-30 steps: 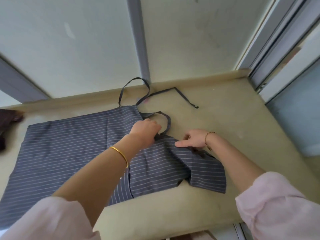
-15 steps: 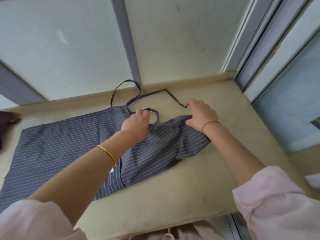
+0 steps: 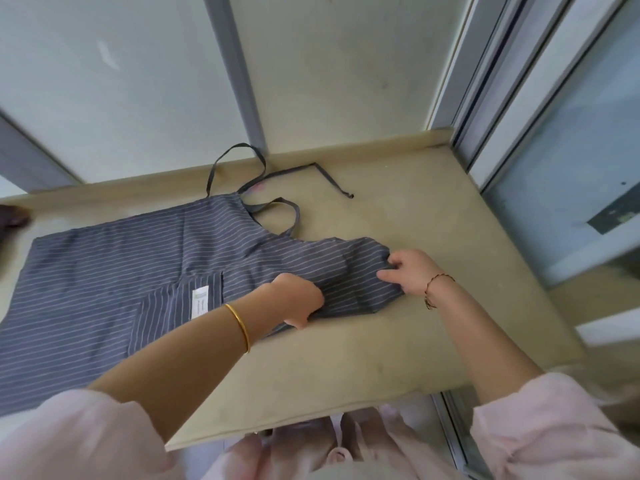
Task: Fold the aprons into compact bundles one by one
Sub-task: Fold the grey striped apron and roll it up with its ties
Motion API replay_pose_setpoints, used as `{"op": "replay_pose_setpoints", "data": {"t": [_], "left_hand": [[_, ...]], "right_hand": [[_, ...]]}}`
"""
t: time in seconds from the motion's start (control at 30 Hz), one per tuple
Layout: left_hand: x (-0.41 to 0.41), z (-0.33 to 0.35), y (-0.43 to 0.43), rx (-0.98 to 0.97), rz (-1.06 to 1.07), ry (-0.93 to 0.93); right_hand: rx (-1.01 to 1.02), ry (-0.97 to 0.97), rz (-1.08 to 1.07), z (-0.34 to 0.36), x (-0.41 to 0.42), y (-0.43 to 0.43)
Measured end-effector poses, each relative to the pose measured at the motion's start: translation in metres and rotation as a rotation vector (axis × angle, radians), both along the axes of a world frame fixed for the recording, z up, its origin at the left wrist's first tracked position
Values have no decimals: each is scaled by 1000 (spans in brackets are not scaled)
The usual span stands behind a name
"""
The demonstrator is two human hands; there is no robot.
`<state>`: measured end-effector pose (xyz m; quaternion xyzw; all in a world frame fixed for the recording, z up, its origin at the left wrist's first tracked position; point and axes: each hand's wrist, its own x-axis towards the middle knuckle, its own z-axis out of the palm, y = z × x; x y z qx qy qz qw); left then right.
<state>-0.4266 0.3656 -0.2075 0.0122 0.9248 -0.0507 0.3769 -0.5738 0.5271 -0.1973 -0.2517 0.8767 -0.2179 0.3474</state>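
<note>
A grey apron with thin white stripes (image 3: 104, 271) lies spread on the beige table (image 3: 398, 341), its skirt to the left and its bib to the right. A pocket with a white label (image 3: 200, 302) faces up. The dark straps (image 3: 277, 206) curl on the table behind the bib. My left hand (image 3: 298, 303) grips the bib's near edge, fingers curled under the cloth. My right hand (image 3: 410, 271) pinches the bib's right corner, which is bunched.
A white wall with a grey post (image 3: 235, 74) rises behind the table. A window frame (image 3: 502, 98) bounds the right side. A dark cloth (image 3: 10, 216) sits at the far left edge. Bare tabletop lies to the right of the bib.
Both hands have come back from the strap area toward me. They now hold the bib's near edge and right corner, and the bib lies stretched out to the right.
</note>
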Motion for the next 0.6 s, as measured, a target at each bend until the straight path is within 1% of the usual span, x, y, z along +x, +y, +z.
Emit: {"op": "replay_pose_setpoints", "data": {"t": [0.03,0.07,0.1,0.17,0.2,0.23,0.27,0.33,0.37,0.43,0.47,0.5,0.53,0.6], "left_hand": [[1,-3,-2,55,18,-22],[1,-4,-3,125,55,-60],[2,-4,-2,201,107,-106],[3,-1,1,352,240,-171],[2,2,2,420,326,-178],[0,7,-1,485,419,-162],[-4,11,-6,540,508,-119],[-11,20,-24,594,664,70],[-13,21,-34,576,719,207],[-16,21,-59,457,780,459],[-16,20,-72,381,782,529],[-15,18,-83,315,773,546],[-15,18,-96,261,756,510],[-14,18,-110,168,651,415]], "right_hand": [[23,36,17,1,-3,4],[109,93,49,1,-7,7],[251,132,96,1,-9,9],[528,134,152,1,-5,11],[582,140,133,2,-2,10],[552,187,79,4,0,6],[472,287,11,10,2,1],[248,522,-52,19,4,-16],[138,562,-32,24,4,-27],[-1,497,51,30,6,-56],[-39,433,76,30,8,-72],[-64,368,89,27,9,-86],[-83,311,97,25,10,-103],[-87,227,114,18,12,-128]]}}
